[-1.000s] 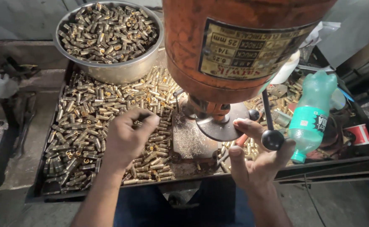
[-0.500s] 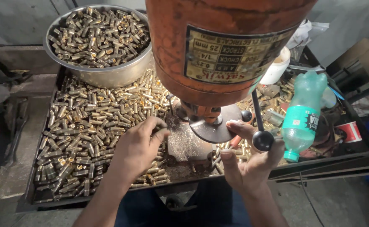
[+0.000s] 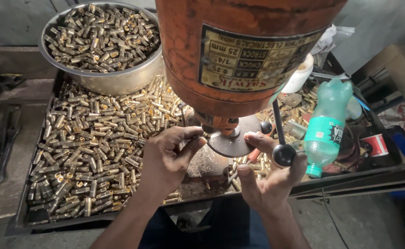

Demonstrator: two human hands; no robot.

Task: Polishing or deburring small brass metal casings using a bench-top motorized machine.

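2 hands work under the orange drill head (image 3: pixel 239 55). My left hand (image 3: pixel 168 159) is curled, fingertips pinched at the spindle by the round work plate (image 3: pixel 232 143); what it pinches I cannot tell. My right hand (image 3: pixel 269 177) is half closed around the black-knobbed feed lever (image 3: pixel 284 154). Brass casings (image 3: pixel 91 143) litter the tray (image 3: pixel 22 221). I judge a lever pull now could catch those fingertips. The drill bit is hidden behind the head, whose upper part is cut off.
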